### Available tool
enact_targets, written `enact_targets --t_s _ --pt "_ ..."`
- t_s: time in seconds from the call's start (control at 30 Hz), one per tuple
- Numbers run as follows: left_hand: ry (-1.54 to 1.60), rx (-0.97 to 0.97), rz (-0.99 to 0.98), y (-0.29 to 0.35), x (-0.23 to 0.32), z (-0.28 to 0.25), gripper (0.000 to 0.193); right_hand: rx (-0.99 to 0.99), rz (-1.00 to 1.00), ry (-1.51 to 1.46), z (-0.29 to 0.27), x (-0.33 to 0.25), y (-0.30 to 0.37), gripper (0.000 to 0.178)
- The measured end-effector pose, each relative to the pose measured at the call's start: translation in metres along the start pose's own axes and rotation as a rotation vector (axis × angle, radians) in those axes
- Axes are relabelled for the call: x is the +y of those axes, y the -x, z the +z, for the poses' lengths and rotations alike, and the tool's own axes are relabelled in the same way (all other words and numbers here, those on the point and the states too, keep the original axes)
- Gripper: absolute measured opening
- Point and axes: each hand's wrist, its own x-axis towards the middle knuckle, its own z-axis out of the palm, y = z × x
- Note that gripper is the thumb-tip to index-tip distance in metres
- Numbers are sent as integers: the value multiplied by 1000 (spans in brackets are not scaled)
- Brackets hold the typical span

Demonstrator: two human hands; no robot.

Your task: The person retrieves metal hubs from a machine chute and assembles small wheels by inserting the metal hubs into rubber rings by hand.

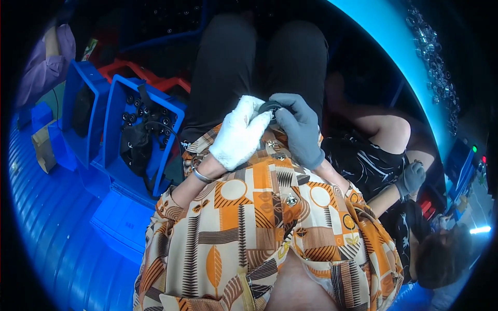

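Note:
In front of my lap, both hands meet around a small black ring-shaped part (269,108). My left hand (239,133), in a white knit glove, pinches its left side between thumb and fingers. From the other side my right hand (300,127), in a grey glove, is closed on the same part, with the thumb pressed toward its middle. The fingers hide much of the part, so its exact kind is unclear.
Left of me stands a blue bin (110,129) with several small black round parts and a dark cloth-like bundle (137,142). A red crate (124,66) sits behind it. At right, a co-worker's grey-gloved hand (411,179) is close by; clear small parts (433,62) lie along a light-blue surface (384,36).

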Motion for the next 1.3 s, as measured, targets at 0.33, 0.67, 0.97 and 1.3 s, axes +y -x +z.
enact_targets --t_s 0.33,0.67,0.97,1.3 --pt "107 -115 -12 6 -2 -4 21 -110 120 -99 -6 0 -1 17" --pt "-211 138 282 5 -11 -2 22 -108 -42 268 0 -2 5 23" --pt "124 -34 -48 6 -4 -8 21 -157 -4 154 -7 -3 4 27" --pt "609 -332 -128 4 -8 -20 26 -334 24 -60 -17 -12 1 45"
